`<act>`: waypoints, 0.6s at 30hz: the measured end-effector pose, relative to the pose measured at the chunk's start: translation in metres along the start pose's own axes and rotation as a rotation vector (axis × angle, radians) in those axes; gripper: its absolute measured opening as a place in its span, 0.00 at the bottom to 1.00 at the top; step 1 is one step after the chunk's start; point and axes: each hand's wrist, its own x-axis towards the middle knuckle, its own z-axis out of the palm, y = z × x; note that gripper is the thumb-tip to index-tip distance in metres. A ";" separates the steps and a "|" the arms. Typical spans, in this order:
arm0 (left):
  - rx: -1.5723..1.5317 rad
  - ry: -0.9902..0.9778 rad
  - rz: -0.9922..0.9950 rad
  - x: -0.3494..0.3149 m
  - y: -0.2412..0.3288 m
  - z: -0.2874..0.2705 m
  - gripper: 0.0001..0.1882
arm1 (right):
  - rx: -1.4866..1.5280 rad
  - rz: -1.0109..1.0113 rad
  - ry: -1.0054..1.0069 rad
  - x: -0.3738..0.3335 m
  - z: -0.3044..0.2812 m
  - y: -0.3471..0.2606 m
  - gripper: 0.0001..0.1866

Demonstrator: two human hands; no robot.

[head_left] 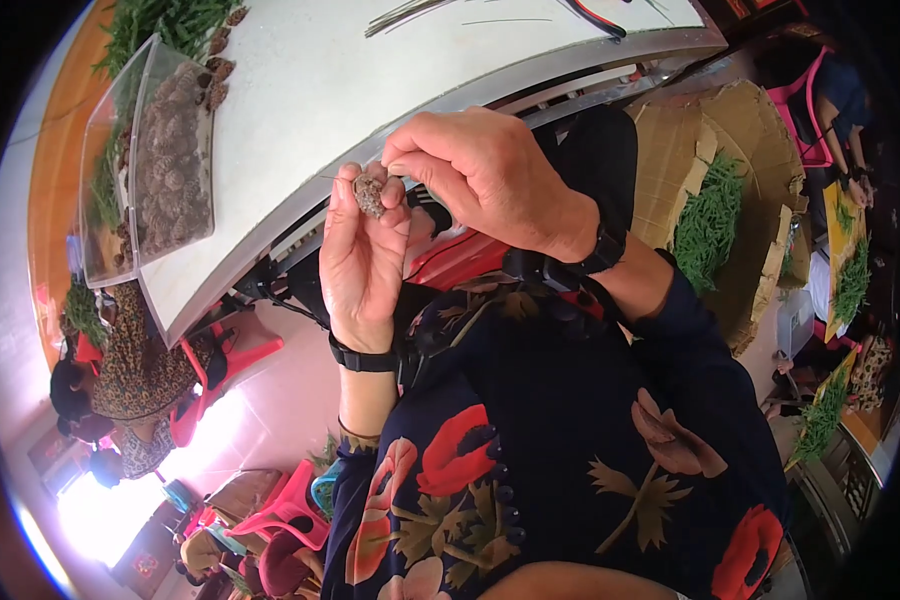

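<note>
A small brown pine cone [368,198] sits between the thumb and fingertips of my left hand [360,268], which is turned palm up near the table's edge. A thin wire-like strand [332,178] pokes out beside the cone on its left. From the right, my right hand [490,178] reaches over with thumb and forefinger pinched together right at the cone's upper side. Whatever lies inside that pinch is too small to make out. Both hands are held up in front of my lap, just off the white table [350,95].
On the table's left stands a clear plastic bin [176,248] of pine cones [170,165], with green sprigs [155,25] behind. Thin wires [410,14] and a red-and-black-handled tool [598,18] lie at the far side. A cardboard box [765,135] holds greenery [710,222] at my right. Other people work around.
</note>
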 end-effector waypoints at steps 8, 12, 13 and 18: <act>-0.053 0.048 -0.036 0.001 -0.002 -0.004 0.10 | -0.070 -0.005 0.007 -0.010 0.006 0.005 0.02; -0.058 0.087 -0.019 0.000 -0.003 -0.003 0.10 | 0.182 0.140 0.065 -0.017 0.016 0.001 0.02; -0.052 0.096 -0.012 0.000 -0.003 -0.003 0.10 | 0.177 0.142 0.057 -0.017 0.016 0.001 0.03; -0.046 -0.037 -0.049 -0.001 -0.004 0.001 0.10 | 0.137 0.062 0.010 -0.011 0.006 0.003 0.03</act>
